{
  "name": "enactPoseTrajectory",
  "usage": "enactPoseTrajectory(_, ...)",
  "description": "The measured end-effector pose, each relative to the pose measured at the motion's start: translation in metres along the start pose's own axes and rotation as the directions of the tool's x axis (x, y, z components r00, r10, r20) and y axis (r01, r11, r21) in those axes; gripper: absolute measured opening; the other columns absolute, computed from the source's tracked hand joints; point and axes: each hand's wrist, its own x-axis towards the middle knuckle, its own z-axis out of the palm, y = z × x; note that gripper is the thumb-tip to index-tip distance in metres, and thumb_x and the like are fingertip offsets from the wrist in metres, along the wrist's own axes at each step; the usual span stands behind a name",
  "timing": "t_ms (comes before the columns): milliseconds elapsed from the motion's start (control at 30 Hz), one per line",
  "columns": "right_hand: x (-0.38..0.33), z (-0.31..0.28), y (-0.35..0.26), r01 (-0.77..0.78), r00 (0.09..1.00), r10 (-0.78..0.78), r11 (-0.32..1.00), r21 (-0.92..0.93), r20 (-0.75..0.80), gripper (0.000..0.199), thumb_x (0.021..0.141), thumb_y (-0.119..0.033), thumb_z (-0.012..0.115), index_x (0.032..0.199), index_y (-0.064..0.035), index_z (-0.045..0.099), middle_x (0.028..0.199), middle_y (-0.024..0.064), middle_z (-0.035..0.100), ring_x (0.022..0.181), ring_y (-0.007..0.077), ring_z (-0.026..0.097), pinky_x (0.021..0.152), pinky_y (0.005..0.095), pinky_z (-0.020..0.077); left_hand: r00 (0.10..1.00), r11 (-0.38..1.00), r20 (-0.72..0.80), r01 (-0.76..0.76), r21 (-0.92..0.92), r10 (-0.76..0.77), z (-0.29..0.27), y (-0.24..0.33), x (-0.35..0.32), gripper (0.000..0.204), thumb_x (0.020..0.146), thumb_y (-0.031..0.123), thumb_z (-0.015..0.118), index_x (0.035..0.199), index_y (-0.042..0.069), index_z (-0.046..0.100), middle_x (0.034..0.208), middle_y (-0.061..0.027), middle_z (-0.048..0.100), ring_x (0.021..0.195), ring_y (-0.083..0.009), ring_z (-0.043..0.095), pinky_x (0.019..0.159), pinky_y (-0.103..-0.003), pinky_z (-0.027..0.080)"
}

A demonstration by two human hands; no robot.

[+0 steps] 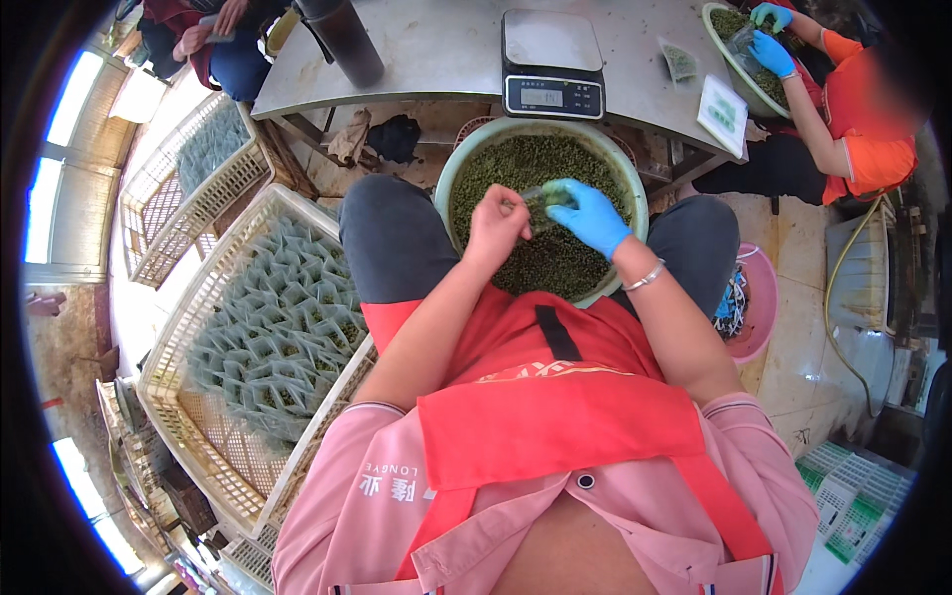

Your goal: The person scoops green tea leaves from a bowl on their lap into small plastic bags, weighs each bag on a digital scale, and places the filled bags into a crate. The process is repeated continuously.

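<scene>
A pale green tub (448, 188) sits between my knees, heaped with small green berries (540, 260) that look like green peppercorns. Above the heap, my left hand (499, 228), bare, pinches one end of a small clear plastic bag (538, 205). At the bag's other end is my right hand (595, 218), in a blue glove, its fingers and thumb curled round the plastic. Some green shows at the gloved fingertips. How much the bag holds is too small to make out.
A cream crate (203, 416) of filled clear bags stands at my left, another crate (188, 233) beyond it. Ahead, a metal table (436, 59) carries a digital scale (552, 64) and dark flask (342, 45). A pink basin (759, 302) is at right; a blue-gloved co-worker (843, 119) sits beyond.
</scene>
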Motion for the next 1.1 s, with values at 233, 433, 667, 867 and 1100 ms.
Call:
enactPoseTrajectory(233, -0.017, 0.002, -0.029, 0.26, 0.91, 0.098, 0.624, -0.737, 0.404, 0.032, 0.077, -0.014, 0.052, 0.108, -0.0163, 0.059, 0.128, 0.0155, 0.046, 0.104, 0.0352, 0.054, 0.085, 0.0409, 0.0464, 0.967, 0.989, 0.232, 0.126, -0.076, -0.106, 0.004, 0.014, -0.004, 0.009, 0.082, 0.011, 0.054, 0.084, 0.004, 0.048, 0.053, -0.0023, 0.054, 0.038, -0.0062, 0.041, 0.035, -0.019, 0.028)
enactPoseTrajectory(433, 0.002, -0.008, -0.015, 0.115, 0.938, 0.143, 0.732, -0.672, 0.317, 0.021, 0.08, -0.023, 0.053, 0.096, -0.015, 0.065, 0.093, 0.0162, 0.063, 0.085, 0.0332, 0.061, 0.075, 0.0426, 0.0488, 0.994, 0.997, 0.111, 0.022, -0.079, -0.014, -0.011, 0.034, 0.001, 0.031, 0.083, 0.013, 0.062, 0.106, 0.003, 0.045, 0.071, -0.005, 0.063, 0.054, -0.0066, 0.052, 0.044, -0.019, 0.039)
enactPoseTrajectory(667, 0.01, -0.017, -0.037, 0.26, 0.949, -0.094, 0.774, -0.577, 0.302, 0.026, 0.078, -0.021, 0.058, 0.103, -0.0129, 0.064, 0.092, 0.0157, 0.063, 0.085, 0.0345, 0.06, 0.076, 0.042, 0.0478, 0.946, 0.682, 0.198, -0.321, 0.657, 0.256, -0.006, 0.012, -0.002, 0.083, 0.061, 0.027, 0.079, 0.131, 0.011, 0.038, 0.117, -0.0158, 0.056, 0.106, -0.031, 0.055, 0.087, -0.038, 0.046)
enactPoseTrajectory(867, 0.004, -0.017, -0.035, 0.147, 0.989, -0.118, 0.87, -0.47, 0.091, 0.024, 0.081, -0.024, 0.054, 0.097, -0.0124, 0.066, 0.092, 0.0168, 0.063, 0.083, 0.0347, 0.06, 0.073, 0.0425, 0.0478, 0.969, 0.742, 0.124, -0.244, 0.624, 0.214, -0.004, 0.002, -0.003, 0.089, 0.064, 0.028, 0.075, 0.138, 0.015, 0.028, 0.115, -0.0165, 0.057, 0.105, -0.0317, 0.056, 0.087, -0.037, 0.045)
enactPoseTrajectory(1100, -0.008, -0.012, -0.046, 0.244, 0.966, -0.258, 0.886, -0.394, 0.019, 0.024, 0.08, -0.021, 0.055, 0.101, -0.0126, 0.065, 0.095, 0.0139, 0.062, 0.071, 0.0312, 0.06, 0.066, 0.0393, 0.0492, 0.998, 0.881, 0.003, -0.052, 0.471, 0.057, -0.004, -0.003, 0.005, 0.081, 0.063, 0.02, 0.077, 0.132, 0.008, 0.037, 0.104, -0.0137, 0.062, 0.095, -0.0256, 0.061, 0.083, -0.032, 0.046)
